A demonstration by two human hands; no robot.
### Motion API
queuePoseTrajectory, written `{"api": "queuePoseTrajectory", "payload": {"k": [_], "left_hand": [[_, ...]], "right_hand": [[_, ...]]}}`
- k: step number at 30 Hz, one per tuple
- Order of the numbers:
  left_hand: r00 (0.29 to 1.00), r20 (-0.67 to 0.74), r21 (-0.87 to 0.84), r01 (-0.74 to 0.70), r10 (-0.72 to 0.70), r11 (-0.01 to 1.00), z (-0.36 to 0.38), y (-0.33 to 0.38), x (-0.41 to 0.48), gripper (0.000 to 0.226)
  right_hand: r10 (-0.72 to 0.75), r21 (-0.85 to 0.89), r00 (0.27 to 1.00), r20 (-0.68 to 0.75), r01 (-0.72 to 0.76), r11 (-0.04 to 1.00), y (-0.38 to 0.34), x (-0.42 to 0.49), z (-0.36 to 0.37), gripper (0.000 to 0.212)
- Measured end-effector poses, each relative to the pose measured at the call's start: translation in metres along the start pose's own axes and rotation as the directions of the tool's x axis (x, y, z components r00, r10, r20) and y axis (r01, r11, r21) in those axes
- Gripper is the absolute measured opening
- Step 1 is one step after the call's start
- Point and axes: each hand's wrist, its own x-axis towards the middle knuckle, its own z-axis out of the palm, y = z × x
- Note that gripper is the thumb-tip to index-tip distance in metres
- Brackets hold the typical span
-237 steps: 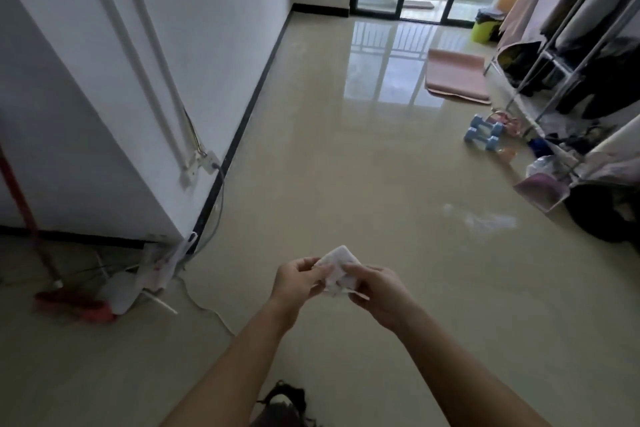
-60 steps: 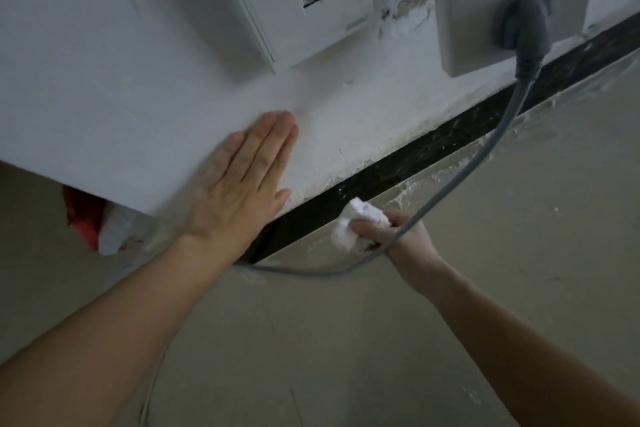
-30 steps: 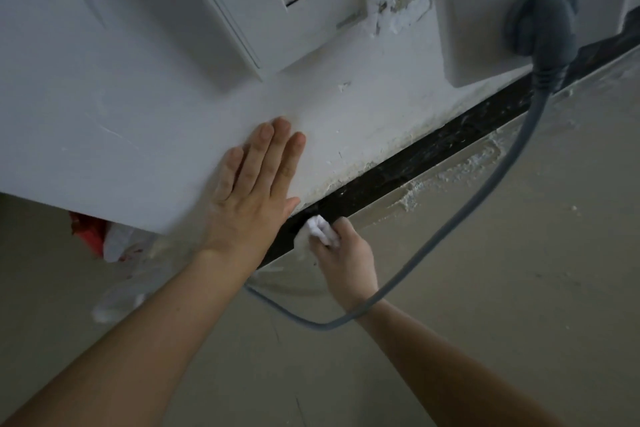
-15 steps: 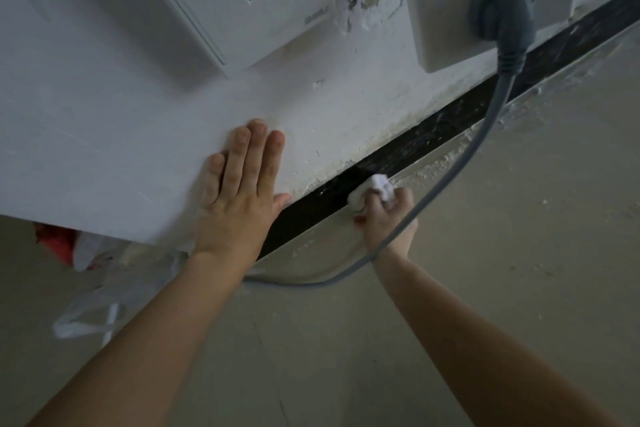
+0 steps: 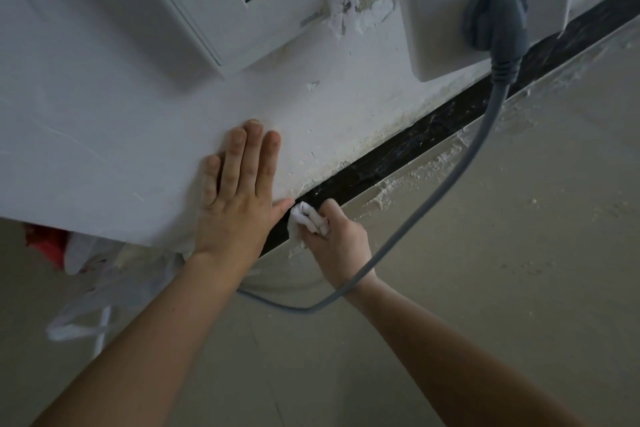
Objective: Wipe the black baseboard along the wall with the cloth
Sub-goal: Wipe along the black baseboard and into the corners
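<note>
With my left fingers [image 5: 242, 156] flat on the wall [image 5: 104, 121], my right fingers [image 5: 331, 212] pinch the cloth [image 5: 305, 218] against the baseboard [image 5: 415, 146] just beyond them; I should press firmly, sliding under the cord [image 5: 450, 180].

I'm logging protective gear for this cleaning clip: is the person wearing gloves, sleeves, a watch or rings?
No. The left hand and right hand are bare, without gloves or rings. The left forearm and right forearm are uncovered to the frame's edge: no sleeves, watch or bracelet shows.

Black baseboard [image 5: 408, 152] streaked with white dust, running diagonally; small white bunched cloth [image 5: 304, 218] pressed against it.
</note>
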Motion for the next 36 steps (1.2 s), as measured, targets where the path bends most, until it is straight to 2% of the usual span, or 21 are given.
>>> {"api": "queuePoseTrajectory", "payload": {"k": [4, 13, 18, 20, 22, 25, 27, 33, 36], "left_hand": [[1.0, 0.001, 0.01, 0.007, -0.007, 1.0, -0.001, 0.0, 0.0, 0.109], [1.0, 0.004, -0.016, 0.012, -0.012, 1.0, -0.001, 0.0, 0.002, 0.118], [1.0, 0.024, -0.01, 0.005, -0.005, 1.0, -0.001, 0.0, 0.001, 0.116], [1.0, 0.022, -0.01, 0.011, -0.011, 1.0, -0.001, 0.001, 0.0, 0.116], [0.999, 0.017, -0.033, 0.028, -0.027, 0.999, -0.002, 0.004, 0.001, 0.115], [0.999, 0.03, -0.11, 0.037, -0.034, 0.993, -0.006, 0.018, 0.006, 0.111], [1.0, 0.022, -0.12, 0.023, -0.02, 0.993, -0.005, 0.027, 0.01, 0.111], [1.0, -0.017, -0.118, 0.007, -0.009, 0.993, 0.004, 0.035, 0.012, 0.108], [1.0, -0.026, -0.124, 0.002, -0.005, 0.992, 0.007, 0.037, 0.012, 0.105]], "right_hand": [[-0.076, -0.109, 0.997, -0.013, 0.074, 0.991, -0.004, 0.009, -0.019, 0.037], [0.024, -0.08, 0.982, -0.186, -0.04, 0.996, 0.008, 0.032, -0.058, 0.031], [0.261, 0.127, 0.894, -0.365, -0.23, 0.965, 0.015, 0.036, -0.072, 0.025], [0.216, 0.078, 0.932, -0.291, -0.202, 0.976, 0.022, 0.026, -0.072, 0.021], [0.148, 0.027, 0.982, -0.116, -0.146, 0.989, 0.025, 0.015, -0.063, 0.029], [0.066, -0.096, 0.998, 0.021, -0.063, 0.993, 0.024, 0.017, -0.04, 0.032], [0.059, -0.119, 0.998, 0.005, -0.058, 0.991, 0.019, 0.023, -0.033, 0.032], [0.199, 0.109, 0.977, -0.079, -0.19, 0.976, 0.027, 0.04, -0.054, 0.024], [0.241, 0.146, 0.96, -0.143, -0.22, 0.965, 0.029, 0.048, -0.074, 0.023]]}}
